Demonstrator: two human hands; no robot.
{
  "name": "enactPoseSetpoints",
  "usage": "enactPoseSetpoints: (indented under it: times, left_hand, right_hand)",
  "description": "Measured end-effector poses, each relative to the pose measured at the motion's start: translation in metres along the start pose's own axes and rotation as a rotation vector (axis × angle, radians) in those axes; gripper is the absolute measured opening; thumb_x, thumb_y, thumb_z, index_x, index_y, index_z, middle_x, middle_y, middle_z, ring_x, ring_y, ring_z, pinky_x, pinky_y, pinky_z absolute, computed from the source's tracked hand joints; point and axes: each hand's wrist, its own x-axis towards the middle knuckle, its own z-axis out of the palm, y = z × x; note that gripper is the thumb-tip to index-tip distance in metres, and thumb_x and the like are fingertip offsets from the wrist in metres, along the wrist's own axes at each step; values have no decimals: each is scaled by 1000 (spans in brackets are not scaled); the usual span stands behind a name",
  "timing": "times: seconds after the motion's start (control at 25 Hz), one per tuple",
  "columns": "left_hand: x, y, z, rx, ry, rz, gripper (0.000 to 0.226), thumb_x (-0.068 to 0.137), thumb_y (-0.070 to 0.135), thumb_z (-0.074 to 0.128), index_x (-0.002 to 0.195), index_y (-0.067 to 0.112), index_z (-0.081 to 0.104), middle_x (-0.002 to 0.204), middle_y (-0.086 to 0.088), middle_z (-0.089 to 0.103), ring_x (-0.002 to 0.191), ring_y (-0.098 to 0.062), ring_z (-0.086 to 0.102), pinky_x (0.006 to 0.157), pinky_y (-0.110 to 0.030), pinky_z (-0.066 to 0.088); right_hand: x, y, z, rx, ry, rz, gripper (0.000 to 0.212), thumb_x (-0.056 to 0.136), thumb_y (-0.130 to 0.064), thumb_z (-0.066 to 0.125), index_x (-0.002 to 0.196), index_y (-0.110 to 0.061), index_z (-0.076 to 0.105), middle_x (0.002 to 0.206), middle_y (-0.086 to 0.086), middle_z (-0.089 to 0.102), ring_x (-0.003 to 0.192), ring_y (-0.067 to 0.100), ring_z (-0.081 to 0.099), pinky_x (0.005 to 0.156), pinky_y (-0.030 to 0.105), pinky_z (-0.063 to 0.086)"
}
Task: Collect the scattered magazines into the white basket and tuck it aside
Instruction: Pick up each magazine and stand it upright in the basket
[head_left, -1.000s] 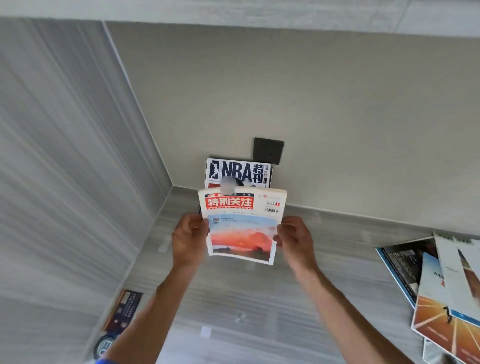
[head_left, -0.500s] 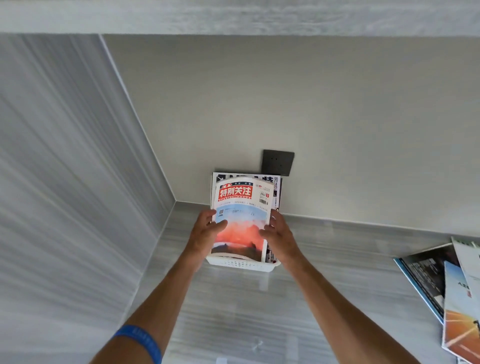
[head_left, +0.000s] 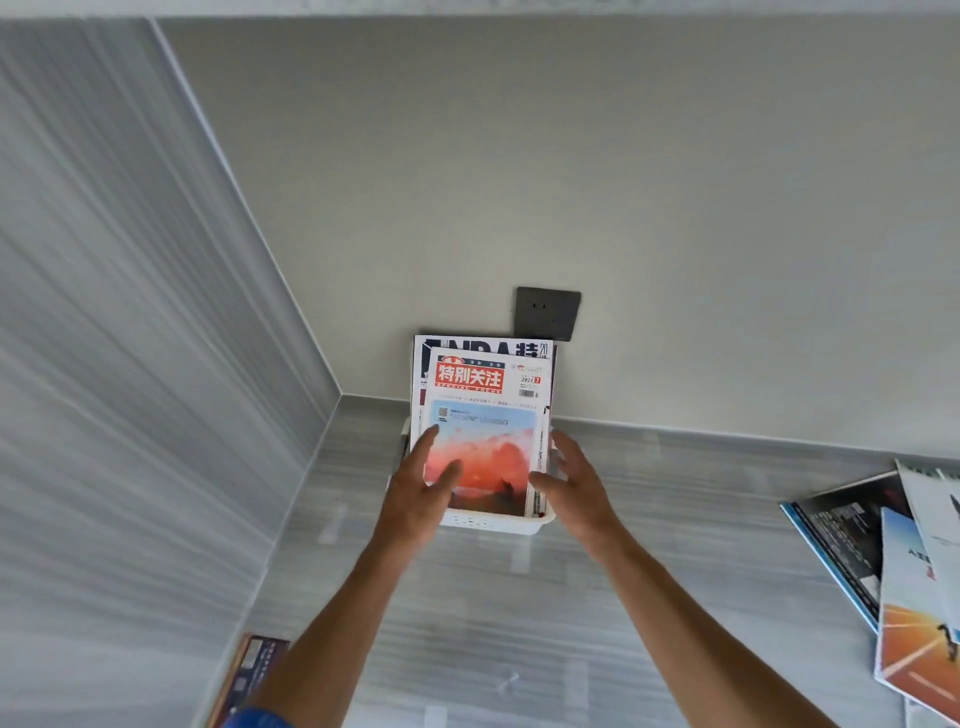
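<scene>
A white basket (head_left: 493, 522) stands on the grey counter against the back wall, near the corner. Upright inside it are a magazine with a red title block and sunset picture (head_left: 488, 415) and, behind it, a black-and-white NBA magazine (head_left: 480, 345). My left hand (head_left: 418, 491) is in front of the sunset magazine's lower left with fingers spread and straight. My right hand (head_left: 574, 486) hovers by the basket's right side, fingers loosely extended, holding nothing. Several more magazines (head_left: 883, 566) lie overlapped at the counter's right edge.
A dark wall socket (head_left: 546, 313) sits just above the basket. Grey panelled wall runs along the left. Another magazine (head_left: 249, 675) lies at the counter's lower left by that wall. Bare counter (head_left: 649, 519) stretches between the basket and the pile on the right.
The sunset magazine went from being held in the air by both hands down into the basket in front of the NBA one. Both hands have let go and opened.
</scene>
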Motion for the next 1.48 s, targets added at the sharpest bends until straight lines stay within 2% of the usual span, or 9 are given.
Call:
enactPoseSetpoints:
  times: [0.12, 0.28, 0.44, 0.68, 0.84, 1.0, 1.16, 1.28, 1.48]
  left_hand:
    - [-42, 16, 47, -1, -82, 85, 62, 92, 46, 56, 147, 38, 30, 138, 21, 39, 124, 2, 40, 97, -11, 32]
    - [-102, 14, 132, 76, -185, 118, 62, 94, 30, 58, 149, 28, 29, 147, 18, 32, 138, 0, 30, 109, -15, 21]
    - [-150, 18, 225, 175, -382, 143, 60, 94, 20, 58, 148, 19, 32, 152, 3, 36, 137, -11, 38, 113, -24, 27]
    - [-195, 35, 331, 258, -556, 150, 57, 94, 20, 55, 147, 26, 34, 153, 8, 36, 139, -4, 32, 113, -21, 24]
    - [-208, 39, 371, 318, -572, 138, 53, 91, 15, 56, 141, 26, 44, 147, 8, 46, 135, -6, 40, 110, -19, 29]
    - [-215, 32, 378, 365, -561, 82, 55, 85, 4, 52, 132, 33, 50, 137, 13, 52, 128, -8, 48, 107, -23, 37]
    - [-213, 29, 384, 376, -408, 62, 46, 83, -2, 55, 120, 25, 61, 126, 7, 62, 114, -7, 56, 92, -9, 37]
    - [-207, 35, 381, 366, -327, 44, 38, 86, 5, 59, 118, 24, 62, 124, 6, 63, 119, -15, 55, 99, -26, 43]
    - [-207, 37, 373, 427, -319, 94, 35, 88, 11, 56, 120, 25, 61, 128, 5, 63, 119, -16, 55, 100, -30, 44]
  right_hand:
    - [-40, 30, -29, 66, 77, 150, 65, 79, -20, 72, 138, -31, 46, 128, -9, 50, 119, 10, 46, 92, 29, 41]
    - [-117, 101, -93, 25, 242, 318, 48, 85, -5, 64, 130, -20, 55, 132, 6, 57, 119, 18, 54, 91, 28, 42]
    - [-198, 170, -191, -172, 428, 496, 46, 84, -5, 60, 129, -16, 57, 131, 11, 61, 121, 25, 58, 96, 33, 48]
    - [-230, 208, -333, -581, 429, 419, 45, 86, -15, 60, 129, -10, 49, 143, 12, 47, 133, 34, 44, 98, 39, 45]
    - [-218, 233, -382, -907, 464, 452, 67, 94, -37, 48, 150, -11, 22, 161, 13, 20, 143, 35, 29, 111, 48, 33]
    - [-216, 253, -375, -1020, 442, 444, 79, 90, -51, 44, 153, -14, 16, 163, 8, 17, 148, 29, 19, 119, 49, 18]
    - [-232, 263, -346, -1089, 283, 412, 93, 84, -65, 43, 154, -15, 8, 164, 5, 12, 150, 28, 13, 120, 48, 12]
    - [-244, 256, -331, -1119, 206, 390, 95, 83, -71, 37, 155, -15, 7, 164, 4, 10, 150, 29, 12, 120, 49, 8]
    - [-284, 243, -275, -1062, 156, 198, 88, 64, -72, 63, 127, -10, 63, 132, 9, 64, 118, 32, 63, 97, 49, 51]
